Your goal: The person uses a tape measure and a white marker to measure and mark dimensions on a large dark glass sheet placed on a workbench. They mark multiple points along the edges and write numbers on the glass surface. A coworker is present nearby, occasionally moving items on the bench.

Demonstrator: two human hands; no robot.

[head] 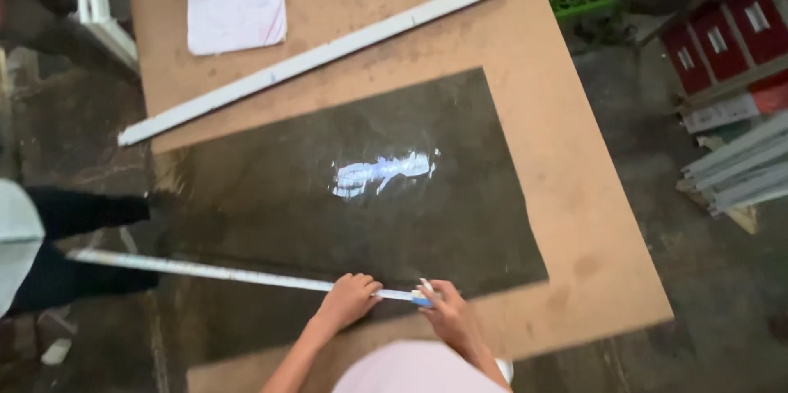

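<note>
A dark glass sheet (pixel 353 196) lies flat on a brown board table (pixel 558 155), overhanging its left edge. A long metal ruler (pixel 213 271) lies across the sheet's near edge. My left hand (pixel 349 298) presses down on the ruler near its right end. My right hand (pixel 443 311) is closed on a small white and blue tool (pixel 423 294), held against the ruler's right end.
A long white strip (pixel 312 58) lies slantwise across the table beyond the glass. A white notepad (pixel 235 13) sits at the far left. White bars (pixel 735 167) are stacked at the right by red and white boxes (pixel 722 40). Another person's dark-clad leg (pixel 74 212) stands at the left.
</note>
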